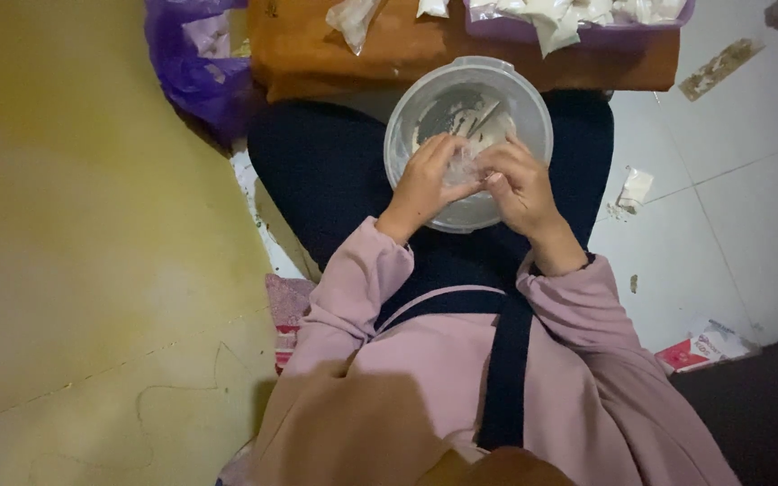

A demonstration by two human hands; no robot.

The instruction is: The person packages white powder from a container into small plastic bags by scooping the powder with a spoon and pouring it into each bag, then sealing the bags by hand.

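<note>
A clear round plastic bowl (407, 108) rests on my lap over a dark skirt. Whitish powder or dough residue smears its inside. My left hand (427, 180) and my right hand (520, 184) meet over the bowl's near half, fingers pinched together on a small clear plastic packet (464, 166) between them. What the packet contains is too blurred to tell. Pink sleeves cover both forearms.
A low orange-brown table (407, 45) stands just beyond the bowl, with small white filled packets and a purple tray (587, 36) of more packets on it. A purple plastic bag (195, 67) lies at the left. Scraps and a red-white wrapper (700, 346) lie on the white tiled floor at right.
</note>
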